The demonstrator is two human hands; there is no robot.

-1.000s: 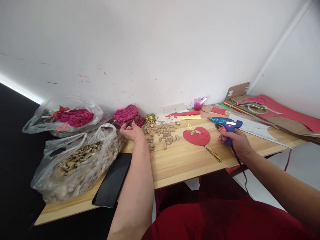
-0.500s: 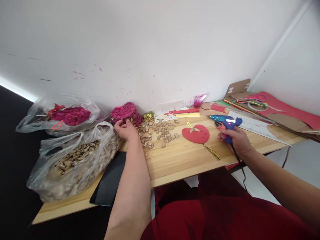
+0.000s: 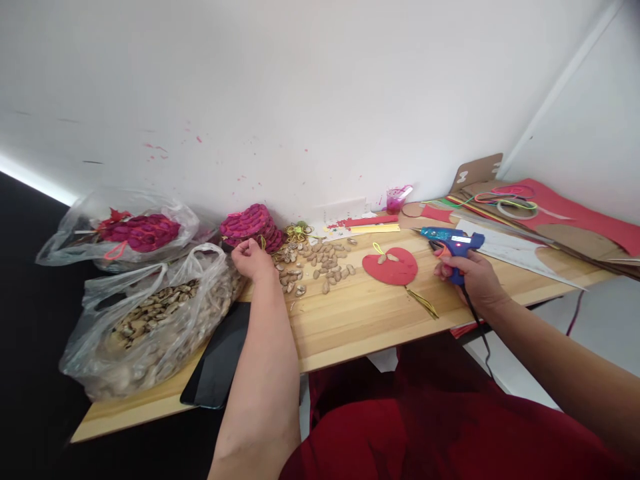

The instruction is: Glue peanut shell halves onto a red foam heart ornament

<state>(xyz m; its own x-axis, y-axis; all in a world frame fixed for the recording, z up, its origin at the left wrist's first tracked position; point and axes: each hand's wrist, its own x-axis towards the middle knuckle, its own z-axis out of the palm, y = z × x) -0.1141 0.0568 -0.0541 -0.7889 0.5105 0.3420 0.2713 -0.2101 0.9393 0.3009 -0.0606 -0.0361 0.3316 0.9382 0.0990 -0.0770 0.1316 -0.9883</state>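
In my right hand (image 3: 475,277) is a blue hot glue gun (image 3: 453,245), its nozzle pointing left above the table and its cord hanging down. My left hand (image 3: 254,259) has its fingers bent in a pinch beside a stack of purple-red, peanut-covered pieces (image 3: 253,223). What those fingers hold, if anything, is hidden. Between my hands lies a red paper shape (image 3: 393,268) with a yellow loop, a gold tassel (image 3: 423,302) and a couple of peanut shells on it. Loose peanut shells (image 3: 327,259) are spread right of my left hand.
A clear bag of shells (image 3: 150,333) and another bag (image 3: 185,217) with a purple piece stand at left. A black phone (image 3: 217,360) lies under my left forearm. Paper strips (image 3: 373,223), a pink cup (image 3: 395,200) and stacked cardboard (image 3: 575,237) line the back and right.
The fingers of my left hand have drawn together and moved slightly off the purple stack. My right hand keeps the glue gun almost where it was. The view has shifted slightly.
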